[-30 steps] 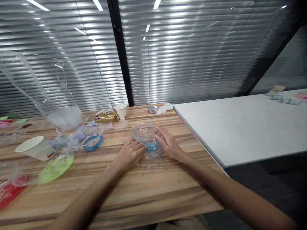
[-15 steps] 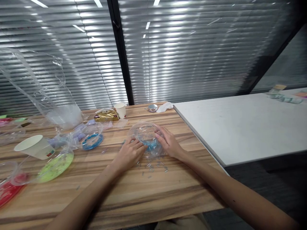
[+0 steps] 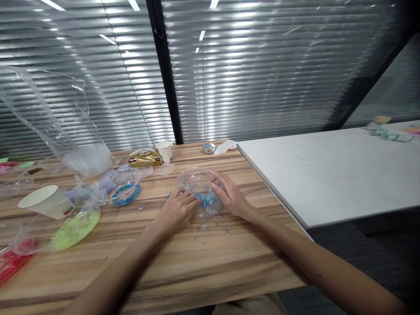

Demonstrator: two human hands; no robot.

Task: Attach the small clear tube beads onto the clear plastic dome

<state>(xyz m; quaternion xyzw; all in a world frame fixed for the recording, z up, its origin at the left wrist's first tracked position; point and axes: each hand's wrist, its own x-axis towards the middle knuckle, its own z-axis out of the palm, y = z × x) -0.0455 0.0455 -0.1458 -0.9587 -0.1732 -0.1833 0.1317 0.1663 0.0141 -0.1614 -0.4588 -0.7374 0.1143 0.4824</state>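
A clear plastic bowl (image 3: 197, 175) with blue pieces (image 3: 206, 200) in it is on the wooden table, tilted towards me. My left hand (image 3: 180, 207) grips its near left rim, fingers curled over the edge and the fingertips partly hidden. From the right, my right hand (image 3: 232, 195) holds the bowl's side, its thumb reaching over the rim. Several small clear tube-like pieces (image 3: 206, 230) lie scattered on the table just in front of the bowl.
To the left stand clear bowls with blue (image 3: 126, 194), yellow-green (image 3: 77, 229) and red contents (image 3: 15, 264), and a tipped paper cup (image 3: 46, 201). Behind are a gold packet (image 3: 145, 158), another paper cup (image 3: 164, 151), a round tin (image 3: 208, 148) and a tissue (image 3: 225, 147). A white table (image 3: 328, 175) adjoins at right.
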